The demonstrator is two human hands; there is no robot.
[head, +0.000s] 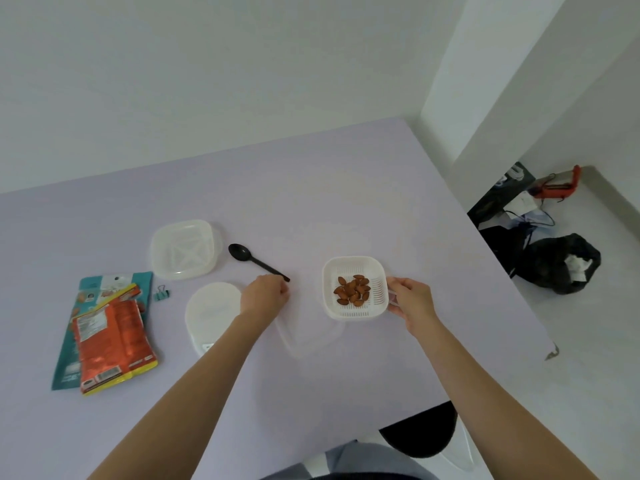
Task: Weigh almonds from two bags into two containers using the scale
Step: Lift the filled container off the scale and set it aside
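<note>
Right hand (410, 303): closed on the right rim of the basket (353, 288), thumb over the edge, fingers under the side. The basket sits on the table (311, 209), a small heap of almonds (352, 289) at its middle.

Left hand (265, 295): knuckles up, fingers curled at the near end of the black spoon (258, 262). Whether it has pinched the handle or only touches it cannot be told; the fingertips are hidden.

Scale (211, 315): white, oval, just left of the left wrist, platform bare. Display partly behind the forearm.

Container (185, 249): clear, square, empty, behind the scale and beside the spoon's bowl.

Lid (311, 336): clear, faint, flat on the table in front of the basket.

Bags (110, 327): orange one lying on the teal one, far left, well apart from the hands. Teal clip (162, 292) next to them.

Step in hand, as judged: taking up the spoon while steadying the basket. Best done by gripping the handle well up from its tip, keeping the basket level so no almonds roll, and setting it centred on the scale before reading.
</note>
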